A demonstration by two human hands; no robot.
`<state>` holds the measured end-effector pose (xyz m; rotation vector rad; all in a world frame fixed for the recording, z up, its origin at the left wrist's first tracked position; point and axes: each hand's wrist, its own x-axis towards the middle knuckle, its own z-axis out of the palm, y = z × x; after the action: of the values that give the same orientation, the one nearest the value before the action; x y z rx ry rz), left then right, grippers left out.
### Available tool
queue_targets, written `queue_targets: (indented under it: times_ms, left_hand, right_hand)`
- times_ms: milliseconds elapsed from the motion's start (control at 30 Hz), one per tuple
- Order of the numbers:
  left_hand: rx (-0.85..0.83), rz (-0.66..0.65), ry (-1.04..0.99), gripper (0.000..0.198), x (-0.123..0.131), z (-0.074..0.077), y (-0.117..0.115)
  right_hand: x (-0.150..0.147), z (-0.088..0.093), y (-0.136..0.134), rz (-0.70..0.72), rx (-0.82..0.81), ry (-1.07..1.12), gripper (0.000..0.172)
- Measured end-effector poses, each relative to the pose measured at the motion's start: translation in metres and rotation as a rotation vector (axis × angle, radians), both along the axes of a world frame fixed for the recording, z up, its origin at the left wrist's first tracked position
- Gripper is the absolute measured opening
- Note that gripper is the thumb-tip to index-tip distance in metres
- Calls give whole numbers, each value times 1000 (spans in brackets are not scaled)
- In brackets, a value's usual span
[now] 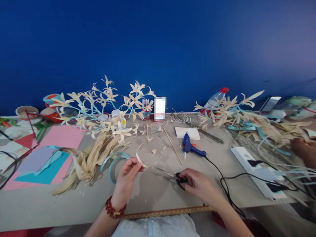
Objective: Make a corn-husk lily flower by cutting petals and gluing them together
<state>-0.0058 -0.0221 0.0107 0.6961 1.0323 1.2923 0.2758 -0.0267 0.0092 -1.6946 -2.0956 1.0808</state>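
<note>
Pinched between the thumb and fingers of my left hand (pixel 130 171) is a thin pale strip of corn husk (pixel 140 159), curving upward. My right hand (pixel 196 181) has its fingers around the black handles of a pair of scissors (pixel 182 180), whose blades point left toward the strip without touching it. A bundle of dried corn husks (pixel 86 161) lies left of my left hand, beside a loop of light blue ribbon (pixel 111 168). Small husk scraps (pixel 154 151) are scattered on the table ahead of both hands.
Husk flowers on blue stems (pixel 92 107) stand at the back left, more (pixel 229 110) at the right. A blue glue gun (pixel 190 146), its cord trailing, lies near a white power strip (pixel 256 174). Coloured paper (pixel 54 168) lies left. Another person's hand (pixel 303 151) is at far right.
</note>
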Motion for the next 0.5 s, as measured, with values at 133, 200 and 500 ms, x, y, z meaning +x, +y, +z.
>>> queue_targets:
  times_ms: [133, 200, 500]
  left_hand:
    - [-3, -9, -29, 13, 9, 4, 1]
    - [-10, -9, -44, 14, 14, 7, 2]
    - [7, -5, -60, 16, 32, 13, 5]
  right_hand:
    - [-20, -8, -11, -150, -281, 587, 23]
    - [-38, -11, -17, -214, -382, 758, 39]
    - [-82, -2, -23, -137, -331, 954, 60]
